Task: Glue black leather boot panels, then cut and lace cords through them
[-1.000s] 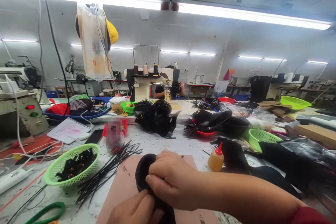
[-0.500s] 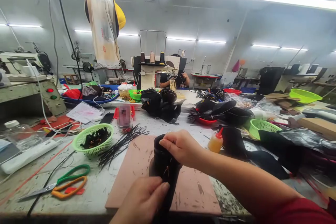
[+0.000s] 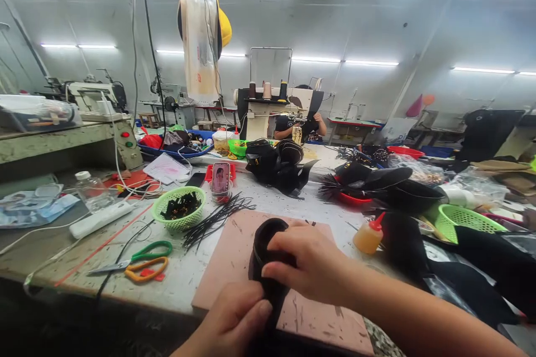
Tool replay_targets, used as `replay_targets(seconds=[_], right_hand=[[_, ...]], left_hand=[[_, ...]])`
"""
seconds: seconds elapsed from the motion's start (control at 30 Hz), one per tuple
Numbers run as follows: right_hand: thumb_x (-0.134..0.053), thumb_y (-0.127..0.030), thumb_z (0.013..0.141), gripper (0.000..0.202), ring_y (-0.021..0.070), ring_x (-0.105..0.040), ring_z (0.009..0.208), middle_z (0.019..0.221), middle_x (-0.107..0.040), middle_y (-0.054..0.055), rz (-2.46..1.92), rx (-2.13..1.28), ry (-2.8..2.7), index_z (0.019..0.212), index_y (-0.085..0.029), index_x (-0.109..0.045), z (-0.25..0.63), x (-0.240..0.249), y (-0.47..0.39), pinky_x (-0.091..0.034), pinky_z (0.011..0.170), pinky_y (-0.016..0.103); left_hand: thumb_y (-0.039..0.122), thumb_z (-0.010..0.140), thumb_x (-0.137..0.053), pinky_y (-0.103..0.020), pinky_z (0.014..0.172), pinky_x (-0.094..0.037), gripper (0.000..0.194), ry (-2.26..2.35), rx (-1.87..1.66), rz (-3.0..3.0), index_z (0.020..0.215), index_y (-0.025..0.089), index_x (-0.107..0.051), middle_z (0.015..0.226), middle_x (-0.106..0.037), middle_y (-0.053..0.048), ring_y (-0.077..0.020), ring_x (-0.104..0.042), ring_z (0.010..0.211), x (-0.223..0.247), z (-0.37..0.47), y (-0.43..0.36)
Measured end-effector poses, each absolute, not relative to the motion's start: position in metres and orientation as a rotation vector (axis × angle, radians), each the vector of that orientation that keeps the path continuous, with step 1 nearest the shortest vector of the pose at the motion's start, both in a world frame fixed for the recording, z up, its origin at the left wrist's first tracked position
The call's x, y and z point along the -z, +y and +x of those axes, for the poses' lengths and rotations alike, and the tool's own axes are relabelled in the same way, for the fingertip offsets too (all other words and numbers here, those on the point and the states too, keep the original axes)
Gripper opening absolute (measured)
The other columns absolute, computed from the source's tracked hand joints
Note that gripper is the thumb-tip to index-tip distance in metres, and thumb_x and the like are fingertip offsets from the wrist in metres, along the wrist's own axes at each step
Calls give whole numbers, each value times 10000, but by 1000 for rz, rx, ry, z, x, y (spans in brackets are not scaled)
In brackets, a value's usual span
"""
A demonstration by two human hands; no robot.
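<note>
A black boot upper [image 3: 258, 254], its round opening turned up towards me, stands over a pink board [image 3: 226, 245] at the table's front edge. My left hand [image 3: 234, 315] is closed on its near side, thumb pressed against the fingers. Across the opening reaches my right hand [image 3: 312, 259], with its bent fingers and thumb on the rim and partly in the mouth of the upper. The lower part of the upper is hidden by my hands and the dark edge of the picture.
Left of the board lie scissors [image 3: 144, 262], black laces [image 3: 218, 217] and a green basket [image 3: 179, 220] of small black pieces. A glue bottle [image 3: 368, 234] stands on the right, near more black uppers [image 3: 276, 164]. Beyond, a person works at a sewing machine [image 3: 253, 122].
My right hand has shifted from pinching the top rim to reaching over the opening, which now faces me more. My left hand keeps its hold. The view has turned left.
</note>
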State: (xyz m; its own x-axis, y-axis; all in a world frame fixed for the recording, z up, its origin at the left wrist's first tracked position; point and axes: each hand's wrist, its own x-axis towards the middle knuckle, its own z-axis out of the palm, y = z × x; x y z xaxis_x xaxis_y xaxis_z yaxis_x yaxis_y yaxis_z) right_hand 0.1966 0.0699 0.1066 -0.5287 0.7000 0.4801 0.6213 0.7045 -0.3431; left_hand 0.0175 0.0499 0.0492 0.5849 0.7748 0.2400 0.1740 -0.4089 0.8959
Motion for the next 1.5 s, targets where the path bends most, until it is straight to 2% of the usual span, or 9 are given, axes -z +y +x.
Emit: replay_targets(seconds=[0.2, 0.3, 0.4, 0.53, 0.67, 0.8, 1.0, 1.2, 1.5], right_hand=[[-444, -263, 883, 206, 112, -513, 617, 626, -569, -9, -687, -99, -2360, 726, -180, -549, 200, -126, 67, -352, 723, 295], [-487, -342, 858, 188, 141, -527, 697, 727, -574, 33, -781, 127, -2061, 777, -178, -529, 205, -118, 59, -384, 671, 279], [-501, -545, 784, 372, 137, -500, 565, 636, -538, 15, -997, 258, -1936, 729, -178, -484, 209, -104, 45, -355, 515, 246], [-476, -328, 863, 245, 113, -429, 490, 565, -497, -5, -1016, 320, -2134, 671, -175, -475, 212, -96, 33, -284, 452, 227], [-431, -113, 851, 174, 136, -420, 574, 635, -519, 24, -813, 395, -2233, 704, -161, -511, 211, -94, 36, -314, 524, 256], [-384, -129, 869, 240, 137, -431, 587, 651, -549, 20, -615, 353, -2392, 704, -168, -554, 201, -89, 40, -328, 547, 275], [-370, -94, 861, 204, 142, -463, 595, 665, -576, 32, -765, 316, -2164, 880, -146, -566, 187, -83, 41, -354, 557, 275], [-450, -152, 804, 166, 160, -468, 560, 600, -520, 21, -1233, 274, -2128, 649, -189, -495, 180, -75, 43, -306, 488, 277], [-382, -83, 775, 193, 121, -491, 609, 709, -535, 51, -845, -10, -2013, 628, -174, -467, 181, -59, 39, -442, 533, 224]], left_hand=[[417, 781, -550, -384, 860, -375, 375, 899, -1201, 2450, 1086, 208, -493, 991, -566, -88, -244, -499, 963, -86, 13, 69], [298, 768, -595, -313, 723, -437, 111, 749, -977, 2565, 813, 203, -562, 787, -613, -31, -189, -554, 781, -100, 21, 78], [207, 775, -581, -281, 619, -430, 144, 810, -1196, 2522, 645, 191, -520, 650, -587, 2, -147, -536, 633, -97, 28, 76], [99, 744, -596, -314, 762, -423, 102, 749, -1659, 2449, 768, 196, -577, 785, -647, -12, -151, -584, 731, -75, 32, 61], [294, 702, -668, -314, 719, -470, 173, 888, -1441, 2068, 838, 191, -642, 818, -682, -34, -198, -613, 733, -59, 25, 52], [537, 669, -619, -321, 669, -510, 427, 975, -996, 1484, 851, 154, -676, 772, -704, -50, -259, -631, 770, -60, 20, 48], [470, 711, -606, -355, 762, -517, 366, 1131, -1330, 1137, 913, 170, -665, 877, -701, -76, -281, -625, 881, -56, 32, 36], [452, 767, -549, -353, 899, -453, 434, 1178, -1404, 1203, 1072, 147, -593, 1028, -663, -86, -271, -565, 1032, -42, 41, 32], [408, 777, -544, -384, 891, -440, 348, 1229, -1301, 1325, 964, 124, -620, 951, -680, -89, -293, -572, 1010, -27, 45, 31]])
